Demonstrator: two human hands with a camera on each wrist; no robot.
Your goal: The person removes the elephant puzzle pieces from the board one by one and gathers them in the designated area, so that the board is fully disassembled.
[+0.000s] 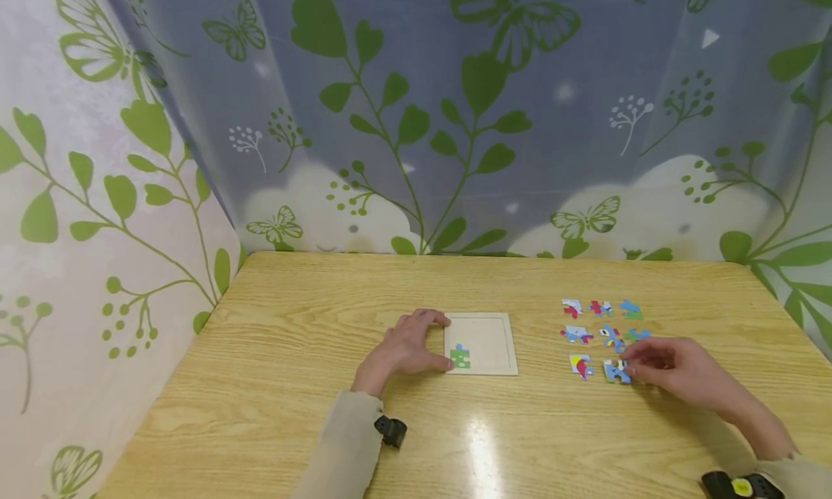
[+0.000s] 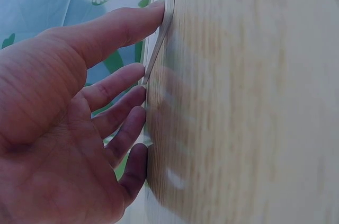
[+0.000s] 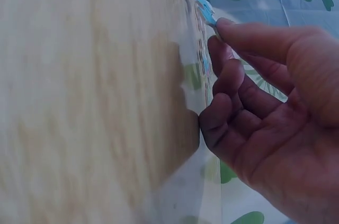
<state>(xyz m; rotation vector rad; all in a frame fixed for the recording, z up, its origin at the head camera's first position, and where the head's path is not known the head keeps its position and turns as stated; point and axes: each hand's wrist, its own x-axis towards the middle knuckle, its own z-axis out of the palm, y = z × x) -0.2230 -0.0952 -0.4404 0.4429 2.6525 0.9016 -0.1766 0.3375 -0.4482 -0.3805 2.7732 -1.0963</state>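
A square, light wooden puzzle tray (image 1: pixel 481 333) lies on the table with one green-and-blue jigsaw piece (image 1: pixel 460 359) in its lower left corner. My left hand (image 1: pixel 406 346) rests at the tray's left side, thumb and index fingertips spread apart on its edge. In the left wrist view, the left thumb (image 2: pixel 124 30) touches the tray and the other fingers are loosely bent. On the right, my right hand (image 1: pixel 689 376) pinches a blue jigsaw piece (image 1: pixel 614 372) between thumb and index finger. That piece is tilted up in the right wrist view, its held edge hidden by the fingertips.
Several loose jigsaw pieces lie in rows beyond and beside the right hand, among them a yellow-and-red piece (image 1: pixel 581 366) and a blue-and-green piece (image 1: pixel 630 309). The wooden table (image 1: pixel 312 304) ends at a leaf-and-butterfly patterned curtain (image 1: pixel 416 159) behind.
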